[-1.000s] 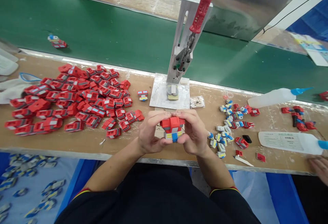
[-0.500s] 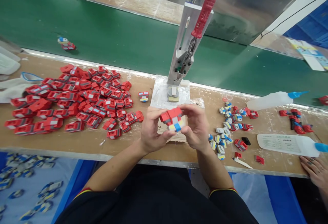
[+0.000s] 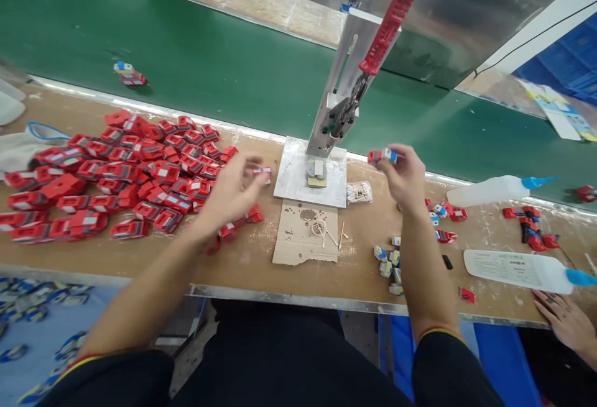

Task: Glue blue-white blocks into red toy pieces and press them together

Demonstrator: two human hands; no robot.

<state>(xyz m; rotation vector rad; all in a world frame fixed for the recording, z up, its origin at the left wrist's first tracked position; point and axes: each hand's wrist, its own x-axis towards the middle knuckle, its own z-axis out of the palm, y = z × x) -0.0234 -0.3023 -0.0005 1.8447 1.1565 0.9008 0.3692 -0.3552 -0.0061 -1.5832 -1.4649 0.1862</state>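
Note:
My right hand (image 3: 407, 176) is raised over the bench right of the press and is closed on a small red, blue and white toy piece (image 3: 382, 156). My left hand (image 3: 232, 192) stretches out, fingers apart and a little blurred, over the right edge of the pile of red toy parts (image 3: 116, 177). Its fingertips are right beside a small red-and-white part (image 3: 262, 171) lying on the bench. Nothing shows in the left hand.
A hand press (image 3: 338, 109) with a red lever (image 3: 396, 3) stands on a white base plate (image 3: 291, 177); a cardboard scrap (image 3: 303, 236) lies before it. Small blue-yellow parts (image 3: 389, 258), two glue bottles (image 3: 494, 189) (image 3: 517, 267), a green conveyor (image 3: 209, 65) carrying one toy (image 3: 129, 75), another person's hand (image 3: 564, 321).
My hands have come apart. The right one carried the toy piece up and to the right; the left one let go and reached left toward the small part by the pile.

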